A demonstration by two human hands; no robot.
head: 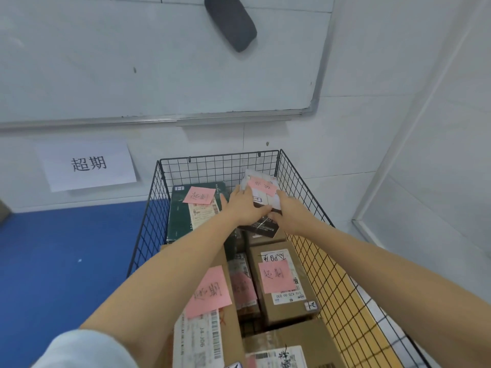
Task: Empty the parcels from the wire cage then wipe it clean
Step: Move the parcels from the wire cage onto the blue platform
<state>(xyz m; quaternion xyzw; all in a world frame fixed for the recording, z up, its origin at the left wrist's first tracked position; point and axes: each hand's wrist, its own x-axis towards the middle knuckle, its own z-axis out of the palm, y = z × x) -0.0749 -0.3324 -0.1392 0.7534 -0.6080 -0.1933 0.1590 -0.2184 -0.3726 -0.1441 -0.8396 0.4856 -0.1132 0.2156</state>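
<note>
A black wire-mesh cage stands on a blue floor against a white tiled wall, in the right-hand corner of the room. The cage is full of parcels.

Both arms reach to its far right corner. The left hand and the right hand grip a small pale plastic-wrapped parcel bearing a pink sticky note. The left fingers are curled over the parcel's left edge; the right fingers close on its right and near edges. The parcel sits tilted above a dark flat parcel; whether the two touch cannot be told.

At far left in the cage lies a dark green rectangular box with a shipping label and a pink note. Nearer, at right, a brown cardboard carton carries a white label and a pink note. At near left a larger brown cardboard box with a pink note lies partly under the left forearm. A narrow wrapped packet is wedged between these two. A further taped brown carton lies nearest, at right.

On the wall: a whiteboard with a dark grey eraser stuck to it, and below, at left, a white paper sign with two printed characters
</note>
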